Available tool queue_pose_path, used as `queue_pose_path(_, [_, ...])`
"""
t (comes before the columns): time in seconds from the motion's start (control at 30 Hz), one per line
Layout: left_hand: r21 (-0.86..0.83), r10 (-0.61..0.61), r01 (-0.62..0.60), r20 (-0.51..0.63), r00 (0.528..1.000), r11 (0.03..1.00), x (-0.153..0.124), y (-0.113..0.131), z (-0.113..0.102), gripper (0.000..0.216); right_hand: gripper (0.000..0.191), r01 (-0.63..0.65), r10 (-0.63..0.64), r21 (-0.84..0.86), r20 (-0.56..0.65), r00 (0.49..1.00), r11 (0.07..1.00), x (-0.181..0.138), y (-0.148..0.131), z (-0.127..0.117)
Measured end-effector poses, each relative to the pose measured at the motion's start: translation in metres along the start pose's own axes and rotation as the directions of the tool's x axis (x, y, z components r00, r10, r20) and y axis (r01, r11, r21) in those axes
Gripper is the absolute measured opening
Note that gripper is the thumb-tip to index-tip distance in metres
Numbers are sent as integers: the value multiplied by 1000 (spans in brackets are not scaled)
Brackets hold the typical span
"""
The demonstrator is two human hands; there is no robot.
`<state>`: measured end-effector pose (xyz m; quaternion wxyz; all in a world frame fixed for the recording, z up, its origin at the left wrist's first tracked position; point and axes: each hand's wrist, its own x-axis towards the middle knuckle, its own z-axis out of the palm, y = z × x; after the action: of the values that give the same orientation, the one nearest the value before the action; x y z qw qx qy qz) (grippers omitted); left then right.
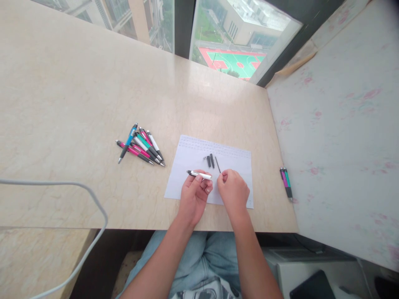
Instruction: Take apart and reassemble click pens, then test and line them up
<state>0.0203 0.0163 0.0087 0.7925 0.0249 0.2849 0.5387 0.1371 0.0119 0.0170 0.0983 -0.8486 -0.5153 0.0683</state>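
Note:
Between the thumb and fingers of my left hand point(195, 195) lies a white pen barrel point(202, 175) with a dark clip end pointing left. My right hand point(233, 191) pinches the lower end of a thin dark pen refill point(217, 164), which leans up and to the left above the paper. Just beyond my hands, short black pen parts point(210, 161) rest on a white sheet of paper point(177, 178) that has rows of faint writing along its top. A tiny piece beside them is too small to name.
To the left sits a pile of pink, white, green and blue pens point(141, 145). Two more pens point(286, 184) lie by the flowered wall point(330, 145) at right. A white cable point(93, 195) loops at lower left. The window point(230, 41) borders the table's far side.

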Motion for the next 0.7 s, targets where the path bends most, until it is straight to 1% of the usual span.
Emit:
queue_pose_path(0.07, [6,2,-2,1,1000,1000,0,0,-1,19,14,-31,31,5,15,999,999,4,0,-2])
queue_pose_path(0.13, [6,0,0,1,1000,1000,1,-1,-2,19,13,-40,40,49,5,999,998,6,3,-4])
queue_pose_path(0.2, [0,-5,5,2,1000,1000,1,-1,-2,19,12,-32,34,133,-13,999,991,4,10,-7])
queue_pose_path(0.27, [0,-12,12,0,1000,1000,0,-1,-2,18,13,-23,25,240,-5,1000,970,0,18,-10])
queue_pose_path(0.33, [2,-15,15,-3,1000,1000,0,0,-2,18,14,-17,6,364,30,1000,931,-7,27,-14])
queue_pose_path(0.4, [5,-13,13,-4,1000,1000,0,0,-1,18,17,-18,-17,489,67,998,872,-15,34,-19])
queue_pose_path(0.5, [11,4,-4,-11,1000,1000,0,-1,-1,19,20,-13,-47,633,78,996,774,-25,43,-29])
queue_pose_path(0.57, [16,17,-17,-21,1000,1000,1,-2,-2,19,21,20,-87,666,67,994,745,-29,48,-36])
queue_pose_path(0.7, [21,25,-24,-36,999,999,1,-3,-2,19,14,116,-177,647,30,984,754,-32,54,-47])
